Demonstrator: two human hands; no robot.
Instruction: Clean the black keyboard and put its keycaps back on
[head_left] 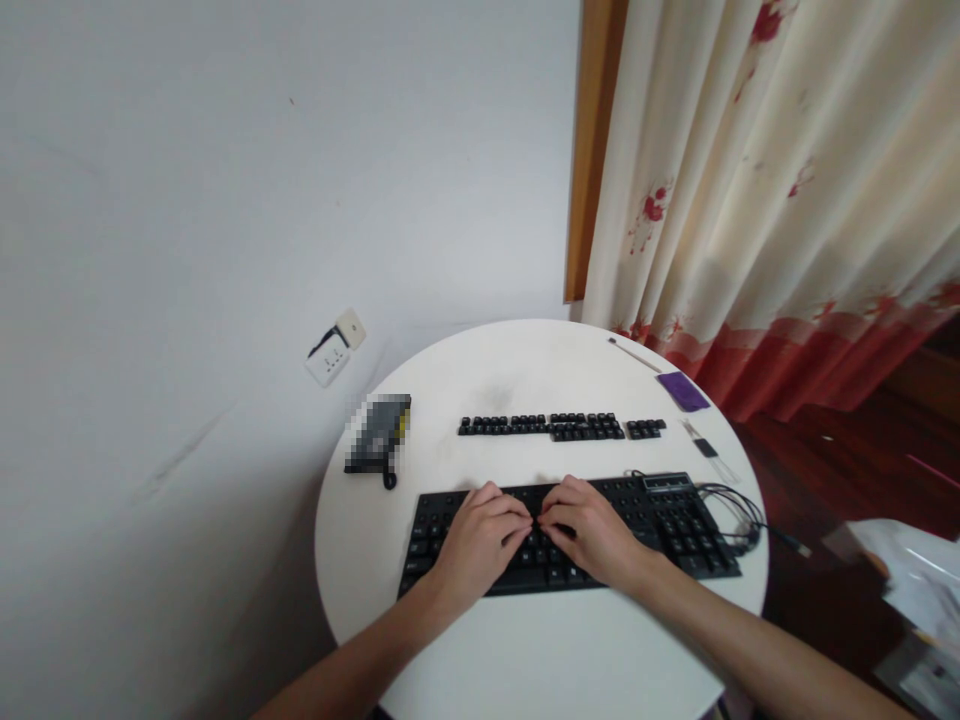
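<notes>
A black keyboard (525, 580) lies on the round white table, some of its upper keys hidden behind my hands. Over its middle, my left hand (484, 535) has thumb and fingers drawn together in a pinch. My right hand (589, 525) is pinched the same way, its fingertips almost meeting those of the left. Whatever is between the fingertips, if anything, is too small and too covered to make out. Beyond the keyboard, loose black keycaps (581, 428) are laid out in rows.
A pixelated dark packet (382, 432) lies at the table's left. To the right are a thin brush (634, 355), a purple cloth (682, 391), a wire keycap puller (705, 448) and the coiled keyboard cable (742, 515). The wall with a socket (328, 359) borders the left side.
</notes>
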